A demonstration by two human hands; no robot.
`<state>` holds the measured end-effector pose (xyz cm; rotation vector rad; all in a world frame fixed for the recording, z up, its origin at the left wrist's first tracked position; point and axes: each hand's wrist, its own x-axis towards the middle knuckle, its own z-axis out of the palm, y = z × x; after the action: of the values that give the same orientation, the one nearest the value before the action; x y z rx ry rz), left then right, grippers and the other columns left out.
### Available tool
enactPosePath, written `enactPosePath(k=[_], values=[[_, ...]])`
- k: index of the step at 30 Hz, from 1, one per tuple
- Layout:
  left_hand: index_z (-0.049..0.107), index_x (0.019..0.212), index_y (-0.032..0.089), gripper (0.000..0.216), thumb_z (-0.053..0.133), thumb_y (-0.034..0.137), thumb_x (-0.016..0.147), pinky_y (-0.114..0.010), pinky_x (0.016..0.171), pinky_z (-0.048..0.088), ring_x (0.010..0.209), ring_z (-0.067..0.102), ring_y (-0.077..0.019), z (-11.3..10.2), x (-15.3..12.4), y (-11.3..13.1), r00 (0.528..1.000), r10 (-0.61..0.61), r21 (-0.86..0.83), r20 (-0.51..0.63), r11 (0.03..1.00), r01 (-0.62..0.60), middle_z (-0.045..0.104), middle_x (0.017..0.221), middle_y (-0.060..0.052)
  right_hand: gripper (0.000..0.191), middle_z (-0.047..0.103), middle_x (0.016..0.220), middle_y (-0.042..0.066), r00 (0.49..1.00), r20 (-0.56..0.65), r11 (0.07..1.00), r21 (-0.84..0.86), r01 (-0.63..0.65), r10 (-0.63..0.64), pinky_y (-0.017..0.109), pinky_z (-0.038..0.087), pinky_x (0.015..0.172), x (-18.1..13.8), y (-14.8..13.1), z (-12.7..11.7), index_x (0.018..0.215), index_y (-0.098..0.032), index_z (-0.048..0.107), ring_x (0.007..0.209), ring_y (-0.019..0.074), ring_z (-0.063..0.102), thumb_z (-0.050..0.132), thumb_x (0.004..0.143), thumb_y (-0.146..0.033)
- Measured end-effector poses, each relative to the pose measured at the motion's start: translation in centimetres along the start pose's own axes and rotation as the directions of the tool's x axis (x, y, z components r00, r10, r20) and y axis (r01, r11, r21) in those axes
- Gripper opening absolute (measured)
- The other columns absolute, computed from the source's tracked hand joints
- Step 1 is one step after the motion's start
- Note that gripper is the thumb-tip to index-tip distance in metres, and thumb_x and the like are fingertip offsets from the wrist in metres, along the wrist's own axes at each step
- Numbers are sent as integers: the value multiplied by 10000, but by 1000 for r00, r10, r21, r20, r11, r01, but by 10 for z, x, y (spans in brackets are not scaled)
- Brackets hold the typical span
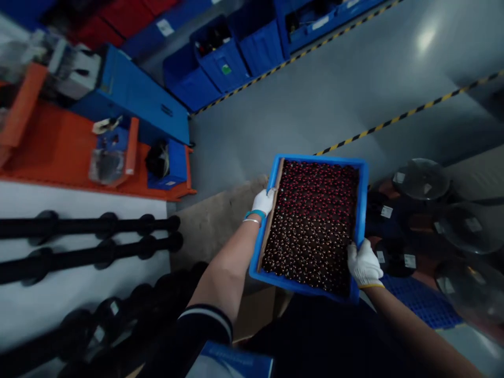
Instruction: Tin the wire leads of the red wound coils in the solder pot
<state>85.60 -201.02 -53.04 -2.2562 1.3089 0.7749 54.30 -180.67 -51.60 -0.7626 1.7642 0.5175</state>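
A blue plastic tray (pixel 363 199) is held out in front of my body, filled with rows of small dark parts. Reddish wire ends mark the parts (pixel 315 191) in the far half, coppery ones the parts (pixel 307 249) in the near half. A brown strip (pixel 270 220) runs along the tray's left inner side. My left hand (pixel 263 201), in a white glove, grips the left rim, most fingers hidden beneath. On the right rim, my gloved right hand (pixel 364 263) is closed, thumb over the edge.
Blue bins (pixel 224 58) line the far side behind black-and-yellow floor tape (pixel 354 137). To the left stand an orange shelf (pixel 59 152) and a blue cabinet (pixel 137 94). Spools (pixel 466 226) are on the right; black spools on rods (pixel 106 231) are at lower left. Grey floor (pixel 295 110) lies ahead.
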Motion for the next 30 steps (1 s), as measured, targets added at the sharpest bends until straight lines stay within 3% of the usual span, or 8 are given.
enactPosePath(k=[8, 14, 22, 30], values=[[691, 978, 118, 512, 321, 472, 997, -328, 825, 498, 965, 669, -281, -1, 39, 40, 999, 20, 149, -48, 989, -13, 732, 1018, -182, 430, 641, 1063, 108, 999, 26, 991, 130, 24, -27, 304, 465, 761, 47, -26, -42, 1312, -198, 455, 867, 213, 663, 358, 998, -475], [691, 918, 108, 543, 302, 477, 999, -368, 774, 505, 903, 678, -305, -11, 93, 72, 995, 8, 229, -96, 973, 14, 724, 953, -210, 402, 644, 1077, 108, 997, 17, 977, 202, 66, -71, 349, 485, 800, 95, -57, -79, 1257, -215, 496, 907, 250, 666, 368, 989, -486], [668, 959, 145, 510, 384, 567, 999, -385, 861, 530, 892, 685, -191, -28, 212, 113, 994, -28, 196, -102, 979, 48, 724, 958, -92, 493, 648, 1048, 143, 999, -12, 983, 176, 51, -50, 400, 471, 806, 176, -134, -145, 1228, -206, 541, 955, 311, 648, 320, 965, -560], [690, 1001, 151, 624, 269, 612, 1000, -385, 870, 534, 999, 704, -246, -57, 345, 193, 998, 6, 164, -70, 986, 5, 736, 1069, -160, 612, 622, 1149, 171, 998, -56, 993, 119, 19, -12, 388, 411, 796, 285, -225, -215, 1318, -205, 518, 1019, 324, 609, 243, 963, -620]])
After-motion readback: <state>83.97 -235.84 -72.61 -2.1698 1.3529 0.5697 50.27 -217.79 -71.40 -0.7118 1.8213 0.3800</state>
